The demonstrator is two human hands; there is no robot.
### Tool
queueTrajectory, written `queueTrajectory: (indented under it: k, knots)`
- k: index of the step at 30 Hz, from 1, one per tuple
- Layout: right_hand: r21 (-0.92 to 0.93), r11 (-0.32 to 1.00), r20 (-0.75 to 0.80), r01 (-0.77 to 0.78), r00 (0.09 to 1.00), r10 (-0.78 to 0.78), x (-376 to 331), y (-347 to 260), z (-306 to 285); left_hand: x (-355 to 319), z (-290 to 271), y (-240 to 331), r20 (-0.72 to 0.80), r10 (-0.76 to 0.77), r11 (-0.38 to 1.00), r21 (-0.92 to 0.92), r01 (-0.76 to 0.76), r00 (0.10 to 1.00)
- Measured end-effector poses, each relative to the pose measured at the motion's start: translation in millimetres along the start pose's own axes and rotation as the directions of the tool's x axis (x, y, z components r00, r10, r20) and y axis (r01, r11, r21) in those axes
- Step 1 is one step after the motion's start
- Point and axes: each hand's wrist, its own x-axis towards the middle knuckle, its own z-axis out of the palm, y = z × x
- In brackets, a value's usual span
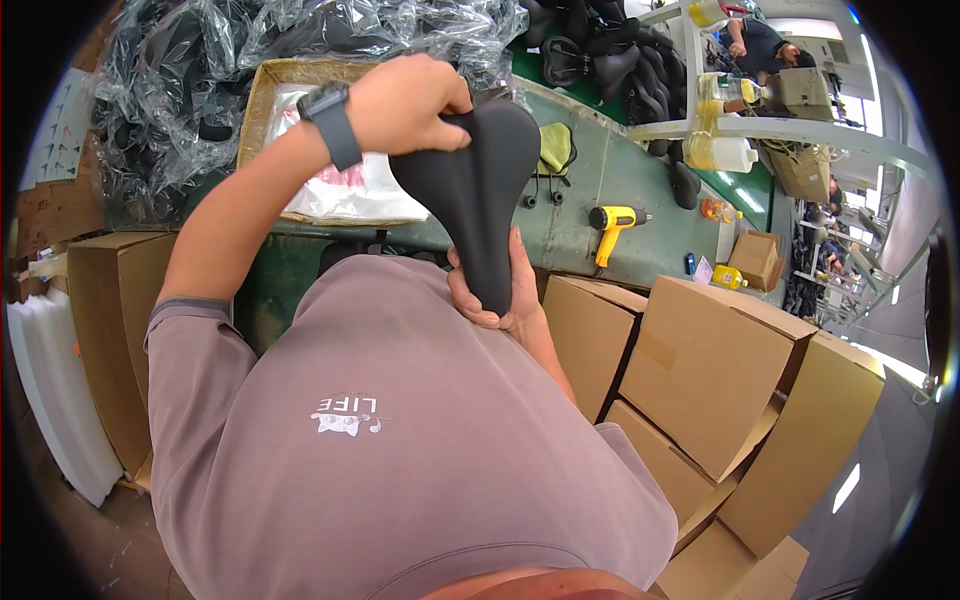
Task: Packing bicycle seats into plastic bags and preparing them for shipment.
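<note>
A black bicycle saddle (485,170) is held up in front of my chest, its wide rear away from me and its narrow nose toward me. My left hand (412,105), with a dark watch on the wrist, grips the left side of the wide rear; its thumb lies on the top and the other fingers are mostly hidden. My right hand (510,290) wraps round the nose from below, with fingers showing on both sides. The saddle's underside is out of sight.
A shallow carton (262,110) with white plastic bags sits behind my left arm. Plastic-wrapped saddles (180,90) and bare black saddles (625,65) are piled beyond. A yellow heat gun (612,228) and green cloth (555,148) lie on the green bench (580,250). Cardboard boxes (710,370) stand at right; other people are farther off.
</note>
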Motion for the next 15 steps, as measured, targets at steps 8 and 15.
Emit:
queueTrajectory:
  k: [8, 15]
  knots:
    - [0.014, 0.998, -0.024, 0.061, 0.998, -0.060, -11, -3, -7, 65, 40, -103, 0.012, -0.365, 0.726, -0.623, 0.292, 0.931]
    - [-0.598, 0.795, -0.352, 0.096, 0.861, -0.368, -49, 3, -29, -5, 290, -216, 0.039, -0.592, 0.806, 0.046, 0.590, 0.805]
